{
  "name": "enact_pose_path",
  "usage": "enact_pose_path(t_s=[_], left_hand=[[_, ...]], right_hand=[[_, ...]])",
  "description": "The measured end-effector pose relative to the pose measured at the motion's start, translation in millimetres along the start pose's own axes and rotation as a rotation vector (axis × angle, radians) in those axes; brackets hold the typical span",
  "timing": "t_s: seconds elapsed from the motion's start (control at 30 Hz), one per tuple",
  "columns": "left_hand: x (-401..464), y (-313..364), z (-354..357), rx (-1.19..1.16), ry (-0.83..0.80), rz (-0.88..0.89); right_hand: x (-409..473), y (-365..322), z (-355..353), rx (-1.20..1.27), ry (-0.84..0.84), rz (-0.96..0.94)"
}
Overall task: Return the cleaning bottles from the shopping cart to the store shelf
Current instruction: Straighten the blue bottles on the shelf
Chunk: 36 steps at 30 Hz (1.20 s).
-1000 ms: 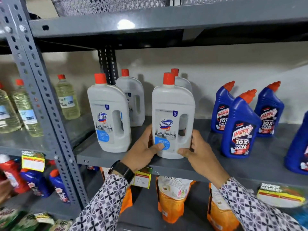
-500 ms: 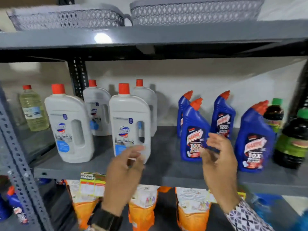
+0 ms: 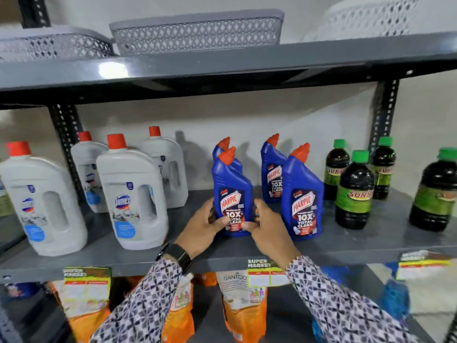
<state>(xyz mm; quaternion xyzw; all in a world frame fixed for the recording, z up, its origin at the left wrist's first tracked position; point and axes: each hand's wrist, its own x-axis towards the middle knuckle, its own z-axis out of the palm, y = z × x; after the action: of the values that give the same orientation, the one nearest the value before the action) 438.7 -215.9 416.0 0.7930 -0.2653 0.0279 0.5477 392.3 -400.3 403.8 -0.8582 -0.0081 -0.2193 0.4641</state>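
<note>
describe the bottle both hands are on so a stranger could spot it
On the grey middle shelf, find the cluster of four blue Harpic bottles between the white jugs and the dark green-capped ones. It is the front-left Harpic bottle, the only one with the left hand and right hand on it.

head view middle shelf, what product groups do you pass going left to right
white Domex bottles → blue Harpic bottles, the front-left one held between the left hand and right hand → dark green-capped Sunny bottles
</note>
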Motion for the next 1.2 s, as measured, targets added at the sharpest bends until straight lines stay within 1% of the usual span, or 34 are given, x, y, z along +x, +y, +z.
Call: enact_pose_path(t_s=[0.2,0.6,0.7,0.73,0.77,0.83,0.87,0.9,0.93,0.97,1.0,1.07,1.1,1.13,1.2], left_hand=[[-11.5,-9.1,0.3,-0.016,0.023,-0.033],[-17.1,-10.0,1.8,0.068,0.087,-0.011],[-21.0,-5.0,2.0,-0.008,0.101,0.026],[-24.6,-3.2,2.6,-0.065,0.157,0.054],[-30.0,-0.7,3.7,-0.109,0.270,0.082],[-44.4,3.8,11.2,-0.127,0.569,0.138],[-51.8,7.9,18.8,-0.118,0.649,0.162],[-56.5,14.0,29.7,-0.106,0.654,0.172],[-57.4,21.5,44.7,-0.099,0.597,0.163],[-55.8,30.3,61.7,-0.079,0.493,0.140],[-51.8,39.2,78.0,-0.034,0.373,0.121],[-38.3,55.3,110.6,0.030,0.183,0.106],[-29.7,59.8,123.0,0.004,0.118,0.092],[-22.3,63.1,132.1,-0.034,0.067,0.064],[-12.3,63.8,141.7,-0.018,0.043,0.026]], right_hand=[[-14.4,5.0,-1.0,-0.085,0.028,-0.041],[-16.3,11.5,2.2,-0.102,0.044,-0.086],[-31.0,8.5,0.3,-0.142,0.067,-0.142],[-40.0,10.7,-2.6,-0.169,0.097,-0.168],[-50.6,14.5,-8.3,-0.189,0.152,-0.195],[-69.4,25.5,-29.8,-0.160,0.343,-0.262],[-75.4,32.8,-44.6,-0.114,0.470,-0.291],[-77.7,40.2,-59.9,-0.073,0.574,-0.294],[-76.5,48.2,-76.1,-0.054,0.631,-0.263],[-71.7,53.9,-90.6,-0.038,0.622,-0.205],[-63.6,58.3,-101.6,-0.009,0.552,-0.128],[-48.2,60.6,-116.9,0.074,0.326,-0.014],[-41.6,61.8,-119.7,0.077,0.254,-0.002],[-36.1,64.3,-120.7,0.053,0.225,-0.006],[-30.4,68.8,-120.5,0.027,0.229,-0.023]])
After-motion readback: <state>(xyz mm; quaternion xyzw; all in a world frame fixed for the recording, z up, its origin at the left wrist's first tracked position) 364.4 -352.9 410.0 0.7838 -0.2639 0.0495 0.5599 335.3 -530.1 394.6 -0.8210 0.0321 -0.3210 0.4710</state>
